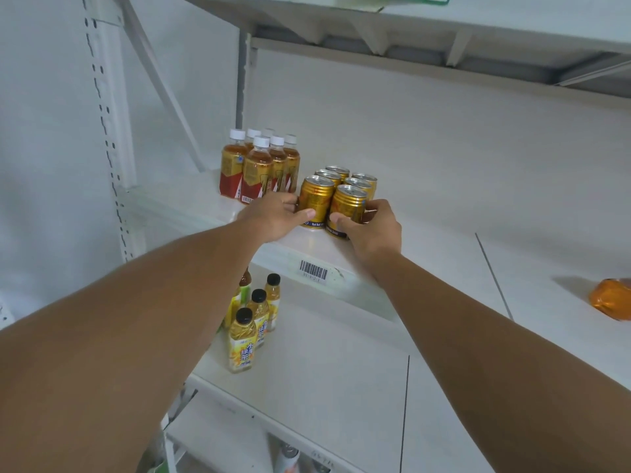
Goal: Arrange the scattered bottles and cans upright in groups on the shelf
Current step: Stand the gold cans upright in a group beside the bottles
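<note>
While left hand (pixel 273 216) and right hand (pixel 370 230) each grip a front gold aluminium can (pixel 316 201), grouping nears completion; next: release, fetch orange packet (pixel 611 298) at three o'clock.

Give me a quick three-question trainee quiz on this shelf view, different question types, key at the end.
1. True or false: the white-capped bottles stand left of the gold cans.
2. What does the left hand grip? A) front-left can B) a bottle C) nothing
3. Fill in: the bottles on the lower shelf have ____ caps.

Key: 1 true. 2 A; the right hand grips the front-right can. 3 black, seen on the black-capped bottles.
</note>
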`<state>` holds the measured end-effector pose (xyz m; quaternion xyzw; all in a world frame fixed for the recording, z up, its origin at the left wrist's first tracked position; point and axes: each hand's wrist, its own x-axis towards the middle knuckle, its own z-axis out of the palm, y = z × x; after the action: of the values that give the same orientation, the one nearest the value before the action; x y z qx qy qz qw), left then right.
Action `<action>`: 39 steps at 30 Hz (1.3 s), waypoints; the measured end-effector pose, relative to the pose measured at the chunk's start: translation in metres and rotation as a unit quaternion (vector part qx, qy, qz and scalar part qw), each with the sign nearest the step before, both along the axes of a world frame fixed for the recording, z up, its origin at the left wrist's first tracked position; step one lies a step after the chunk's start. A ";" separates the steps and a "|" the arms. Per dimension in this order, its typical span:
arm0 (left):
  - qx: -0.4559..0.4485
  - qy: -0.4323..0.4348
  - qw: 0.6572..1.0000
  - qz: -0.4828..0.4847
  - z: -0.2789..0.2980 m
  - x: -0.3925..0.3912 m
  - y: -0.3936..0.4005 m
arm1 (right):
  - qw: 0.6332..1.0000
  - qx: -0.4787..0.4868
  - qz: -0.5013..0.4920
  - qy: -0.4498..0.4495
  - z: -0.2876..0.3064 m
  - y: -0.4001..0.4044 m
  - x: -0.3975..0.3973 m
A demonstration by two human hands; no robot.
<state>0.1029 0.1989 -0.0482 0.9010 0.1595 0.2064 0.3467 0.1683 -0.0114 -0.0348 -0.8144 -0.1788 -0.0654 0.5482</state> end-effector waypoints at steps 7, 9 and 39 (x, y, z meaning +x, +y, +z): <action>-0.014 0.001 1.000 0.003 0.000 0.000 0.000 | 1.000 -0.025 0.005 -0.012 -0.002 0.000 0.002; -0.003 0.005 1.000 -0.002 -0.001 0.000 0.001 | 0.999 -0.030 0.005 -0.017 -0.002 0.000 0.003; 0.179 -0.057 0.982 -0.027 -0.005 -0.061 -0.022 | 0.972 -0.168 0.016 -0.165 0.000 -0.017 -0.022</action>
<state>0.0417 0.1773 -0.0537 0.9391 0.0756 0.2734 0.1940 0.1465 -0.0280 -0.0346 -0.8697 -0.2881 -0.1592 0.3678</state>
